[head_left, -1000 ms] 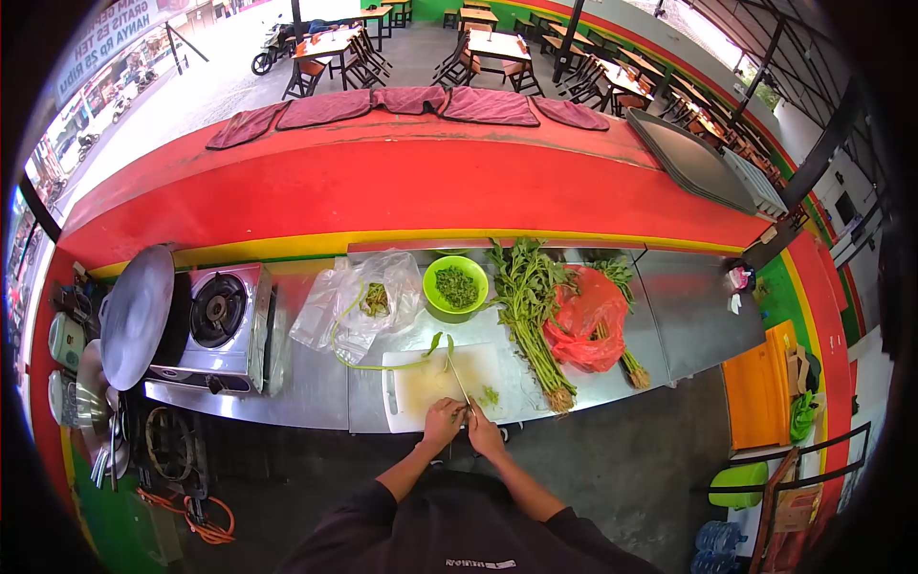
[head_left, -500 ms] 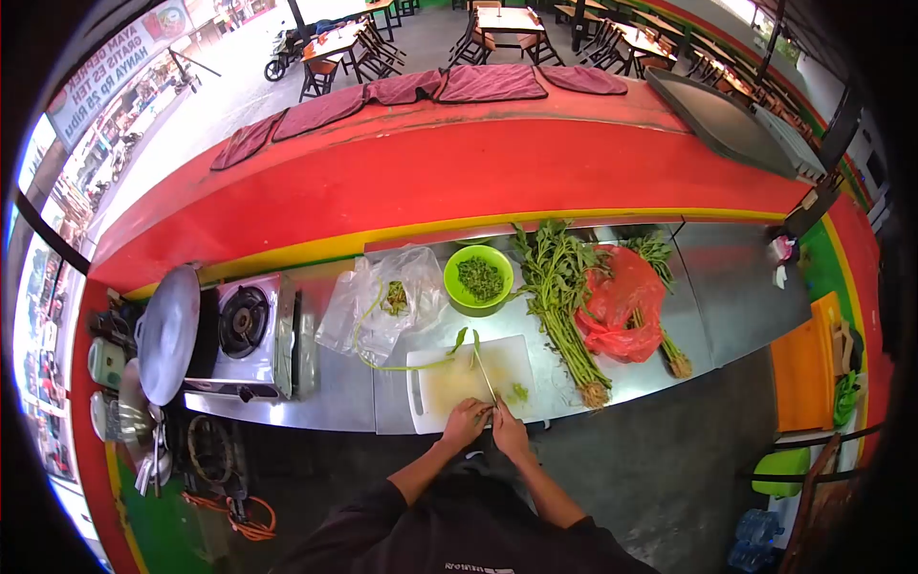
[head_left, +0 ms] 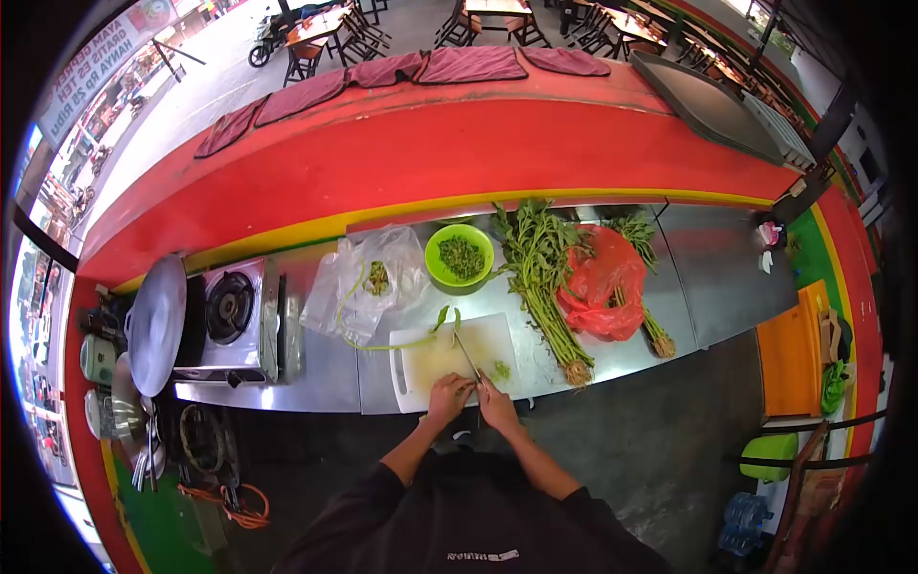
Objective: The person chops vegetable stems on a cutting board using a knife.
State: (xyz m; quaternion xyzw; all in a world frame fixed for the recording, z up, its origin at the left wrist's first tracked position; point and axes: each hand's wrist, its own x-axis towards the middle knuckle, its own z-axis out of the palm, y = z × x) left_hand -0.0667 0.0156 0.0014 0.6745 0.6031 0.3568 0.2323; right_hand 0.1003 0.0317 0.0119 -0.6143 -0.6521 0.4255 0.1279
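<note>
My right hand [head_left: 497, 406] is closed round the handle of a knife [head_left: 467, 352]. Its blade points away over a white cutting board [head_left: 418, 375]. Close on the left, my left hand [head_left: 449, 398] has its fingers curled together at the board's near edge; anything in them is hidden. Small chopped green pieces [head_left: 500, 369] lie right of the blade. A long green stem [head_left: 392, 347] with leaves stretches across the board's far left side onto a clear plastic bag [head_left: 327, 295]. Beyond the board stands a green bowl [head_left: 432, 268] of chopped greens [head_left: 462, 257].
Right of the board lie rooted leafy stalks [head_left: 537, 287] and a red plastic bag [head_left: 604, 292] over more stalks. A gas stove [head_left: 258, 330] and a large wok [head_left: 158, 325] stand left. A red wall [head_left: 402, 143] bounds the steel counter [head_left: 325, 387] at the back.
The whole scene has shifted slightly up and left in view as the camera moved. Both hands stay close together at the board, and the knife remains in my right hand.
</note>
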